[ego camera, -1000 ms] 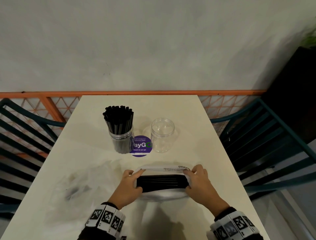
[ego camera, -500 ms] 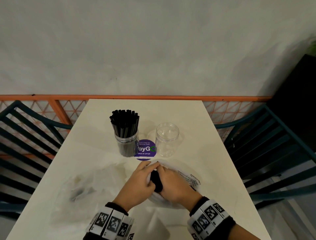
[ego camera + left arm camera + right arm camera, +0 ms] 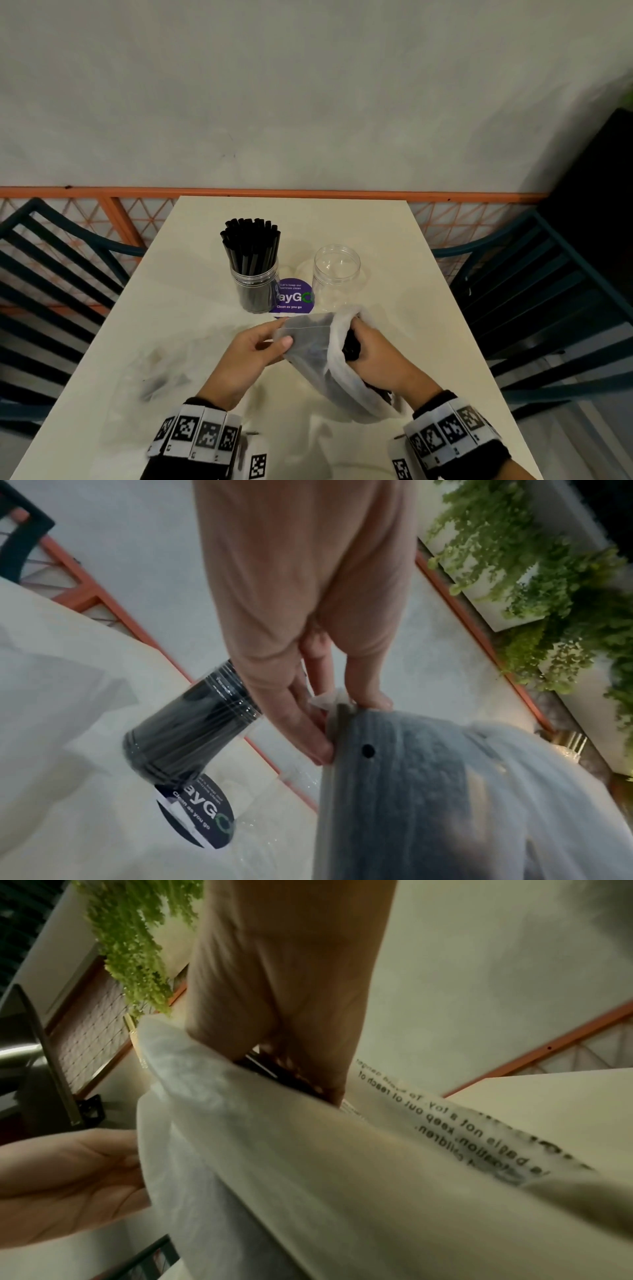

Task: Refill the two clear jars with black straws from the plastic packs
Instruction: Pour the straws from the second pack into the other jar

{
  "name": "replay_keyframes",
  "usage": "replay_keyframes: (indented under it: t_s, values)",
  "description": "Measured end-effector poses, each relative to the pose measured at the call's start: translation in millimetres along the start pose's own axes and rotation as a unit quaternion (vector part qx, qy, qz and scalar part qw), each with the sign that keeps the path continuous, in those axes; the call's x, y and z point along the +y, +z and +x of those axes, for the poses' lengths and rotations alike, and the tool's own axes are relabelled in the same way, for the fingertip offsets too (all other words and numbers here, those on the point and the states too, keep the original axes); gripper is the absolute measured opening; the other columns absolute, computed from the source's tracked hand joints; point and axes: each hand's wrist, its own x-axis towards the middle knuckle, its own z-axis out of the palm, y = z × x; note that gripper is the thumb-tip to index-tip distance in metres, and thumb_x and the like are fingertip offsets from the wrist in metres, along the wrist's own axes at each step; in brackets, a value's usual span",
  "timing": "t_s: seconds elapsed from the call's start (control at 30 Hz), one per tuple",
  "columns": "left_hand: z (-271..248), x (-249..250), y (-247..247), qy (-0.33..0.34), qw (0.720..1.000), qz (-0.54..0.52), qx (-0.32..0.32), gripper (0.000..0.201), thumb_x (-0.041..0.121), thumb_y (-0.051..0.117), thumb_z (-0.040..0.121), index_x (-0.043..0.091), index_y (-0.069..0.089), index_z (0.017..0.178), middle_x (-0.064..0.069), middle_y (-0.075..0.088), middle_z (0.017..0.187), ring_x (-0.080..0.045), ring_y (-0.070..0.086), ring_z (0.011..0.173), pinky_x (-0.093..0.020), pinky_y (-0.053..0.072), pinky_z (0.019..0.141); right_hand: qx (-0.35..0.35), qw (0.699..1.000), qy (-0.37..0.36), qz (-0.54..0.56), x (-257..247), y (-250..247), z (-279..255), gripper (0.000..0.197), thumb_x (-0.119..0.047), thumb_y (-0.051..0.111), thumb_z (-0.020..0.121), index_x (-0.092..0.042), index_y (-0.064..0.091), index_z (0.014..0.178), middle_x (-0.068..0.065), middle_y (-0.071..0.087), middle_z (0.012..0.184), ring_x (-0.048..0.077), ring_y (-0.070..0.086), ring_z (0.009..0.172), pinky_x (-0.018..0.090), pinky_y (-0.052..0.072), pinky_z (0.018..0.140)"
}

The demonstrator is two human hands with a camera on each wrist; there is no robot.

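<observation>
We see a cream table [image 3: 376,240] running away from us to a pale grey wall [image 3: 308,85]. An orange rail with lattice mesh [image 3: 102,219] spans the wall's foot, just behind the table's far edge. Dark teal slatted chairs stand on both sides — one at the left [image 3: 51,274], one at the right [image 3: 548,291]. A round purple sticker [image 3: 294,298] lies flat on the table, reading "Clean as you go". Green trailing foliage [image 3: 548,588] hangs along a wall in the wrist views, perhaps from a planter ledge. A black panel [image 3: 599,188] fills the far right corner.
</observation>
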Motion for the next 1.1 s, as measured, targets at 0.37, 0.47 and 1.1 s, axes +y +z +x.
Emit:
replay_keyframes:
  t_s: [0.37, 0.47, 1.1]
  values:
    - [9.1, -7.5, 19.5, 0.046, 0.990, 0.025, 0.131, 0.021, 0.010, 0.056, 0.087, 0.009, 0.061, 0.067, 0.011, 0.054, 0.049, -0.002, 0.044, 0.052, -0.011, 0.040, 0.055, 0.020, 0.998, 0.058, 0.026, 10.6, -13.2, -6.9, 0.042, -0.003, 0.067, 0.074, -0.039, 0.047, 0.080, -0.019, 0.057, 0.079, -0.006, 0.056, 0.073, 0.006, 0.042, 0.063]
    - [9.3, -11.9, 23.2, 0.049, 0.989, 0.045, 0.131, 0.026, 0.014, 0.047, 0.093, 0.007, 0.055, 0.069, 0.006, 0.047, 0.050, -0.006, 0.040, 0.049, -0.014, 0.038, 0.051, 0.070, 0.994, 0.059, 0.063, 14.2, -12.0, -10.3, 0.035, -0.009, 0.073, 0.073, -0.038, 0.054, 0.082, -0.017, 0.063, 0.081, -0.005, 0.061, 0.076, 0.007, 0.045, 0.068]
    - [6.2, -15.5, 31.3, 0.067, 0.993, -0.029, 0.094, 0.020, 0.001, 0.052, 0.088, 0.004, 0.057, 0.069, -0.005, 0.062, 0.064, -0.009, 0.060, 0.061, -0.020, 0.055, 0.066, 0.076, 0.984, 0.067, 0.148, 24.3, 8.2, -6.7, 0.050, -0.035, 0.074, 0.057, -0.030, 0.055, 0.103, -0.011, 0.064, 0.098, 0.004, 0.063, 0.095, 0.020, 0.048, 0.086]
